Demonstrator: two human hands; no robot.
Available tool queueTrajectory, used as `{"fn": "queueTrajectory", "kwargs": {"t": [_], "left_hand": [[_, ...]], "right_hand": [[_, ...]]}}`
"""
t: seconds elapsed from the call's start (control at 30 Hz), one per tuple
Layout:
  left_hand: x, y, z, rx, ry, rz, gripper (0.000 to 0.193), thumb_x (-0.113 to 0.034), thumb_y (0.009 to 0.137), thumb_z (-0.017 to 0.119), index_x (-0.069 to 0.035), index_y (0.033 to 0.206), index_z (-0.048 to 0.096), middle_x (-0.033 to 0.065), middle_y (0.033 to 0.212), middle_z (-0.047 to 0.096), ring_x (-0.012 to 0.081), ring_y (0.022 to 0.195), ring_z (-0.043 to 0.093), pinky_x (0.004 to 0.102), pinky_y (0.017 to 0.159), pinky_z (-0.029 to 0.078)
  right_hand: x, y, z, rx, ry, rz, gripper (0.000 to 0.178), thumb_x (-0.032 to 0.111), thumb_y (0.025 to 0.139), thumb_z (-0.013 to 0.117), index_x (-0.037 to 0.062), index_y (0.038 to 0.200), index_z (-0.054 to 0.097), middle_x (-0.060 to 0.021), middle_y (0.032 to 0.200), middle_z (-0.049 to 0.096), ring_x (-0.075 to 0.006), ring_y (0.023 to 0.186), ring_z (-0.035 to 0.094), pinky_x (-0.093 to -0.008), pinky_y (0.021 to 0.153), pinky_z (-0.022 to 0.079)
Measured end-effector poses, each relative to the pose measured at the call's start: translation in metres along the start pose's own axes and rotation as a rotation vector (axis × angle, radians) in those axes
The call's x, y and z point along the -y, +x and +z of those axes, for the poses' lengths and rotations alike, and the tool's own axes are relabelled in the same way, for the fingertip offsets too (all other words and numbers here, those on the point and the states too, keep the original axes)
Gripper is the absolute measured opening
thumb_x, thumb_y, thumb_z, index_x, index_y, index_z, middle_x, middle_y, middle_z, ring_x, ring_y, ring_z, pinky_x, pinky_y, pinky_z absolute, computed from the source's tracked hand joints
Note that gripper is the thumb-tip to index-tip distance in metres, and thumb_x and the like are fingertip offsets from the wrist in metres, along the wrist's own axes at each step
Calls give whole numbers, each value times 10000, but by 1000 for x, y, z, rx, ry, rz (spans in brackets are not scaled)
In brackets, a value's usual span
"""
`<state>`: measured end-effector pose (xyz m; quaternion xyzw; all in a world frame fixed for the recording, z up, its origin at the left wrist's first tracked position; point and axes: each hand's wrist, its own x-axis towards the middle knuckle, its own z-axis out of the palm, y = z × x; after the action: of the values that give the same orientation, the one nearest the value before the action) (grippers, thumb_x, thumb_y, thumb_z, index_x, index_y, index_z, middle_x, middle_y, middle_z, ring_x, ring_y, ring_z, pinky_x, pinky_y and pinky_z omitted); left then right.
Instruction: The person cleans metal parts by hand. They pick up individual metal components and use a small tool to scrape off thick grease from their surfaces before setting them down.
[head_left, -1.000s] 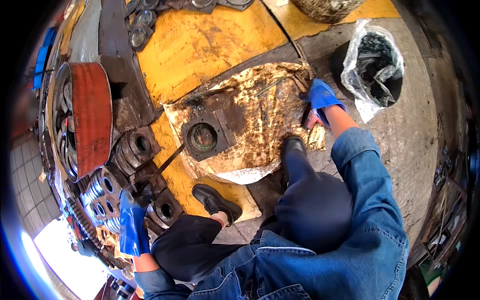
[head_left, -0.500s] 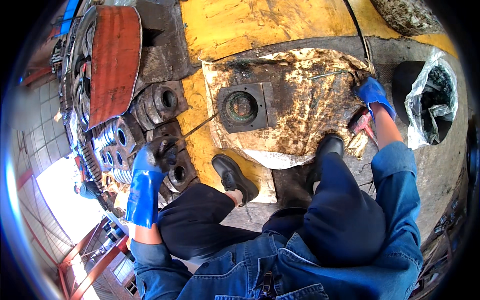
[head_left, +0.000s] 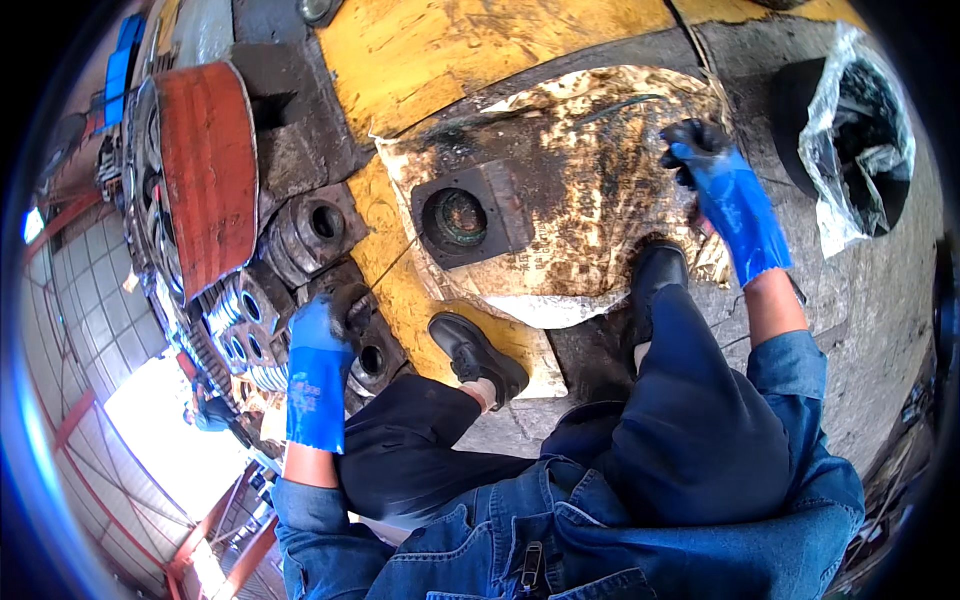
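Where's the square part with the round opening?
In the head view, the square part lies above centre, on the left side of the stained sheet.

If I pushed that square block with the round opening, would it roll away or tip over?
The block probably wouldn't roll, since its sides are straight. Tipping seems unlikely too, because it rests on a broad base on the stained sheet. It looks like thick metal, so it may feel heavy.

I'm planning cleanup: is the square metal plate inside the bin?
No, the square metal plate lies on the stained sheet, apart from the bin.
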<state>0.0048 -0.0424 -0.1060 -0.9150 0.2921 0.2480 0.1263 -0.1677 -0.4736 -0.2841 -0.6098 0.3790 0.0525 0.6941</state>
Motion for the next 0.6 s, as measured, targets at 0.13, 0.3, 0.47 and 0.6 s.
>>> {"fn": "queueTrajectory", "kwargs": {"t": [0.13,0.3,0.47,0.6], "left_hand": [[-4,16,-8,59,83,42,362,-125,717,683,-182,1073,649,156,908,670,359,883,638,449,764,509],[-4,25,-12,42,112,19,374,-98,703,661,-170,1070,662,158,959,668,354,926,629,425,793,501],[2,29,-9,27,68,20,367,-96,719,646,-148,1081,662,168,970,664,364,931,625,426,807,494],[1,28,-9,38,61,7,339,-109,739,638,-131,1077,662,177,970,662,368,924,624,429,804,494]], "right_hand": [[-30,-8,31,104,197,24,250,197,939,541,26,1105,615,-31,892,647,-90,761,588,-210,634,442],[-30,-19,54,187,168,172,251,256,944,547,25,987,635,-1,797,609,-83,683,540,-234,590,423],[-2,-36,52,163,-61,152,260,267,939,549,31,1018,626,-51,758,597,-108,674,555,-278,597,439],[-25,-36,46,217,-494,-179,266,252,950,517,41,1087,602,-65,799,616,-123,688,580,-291,605,450]]}}
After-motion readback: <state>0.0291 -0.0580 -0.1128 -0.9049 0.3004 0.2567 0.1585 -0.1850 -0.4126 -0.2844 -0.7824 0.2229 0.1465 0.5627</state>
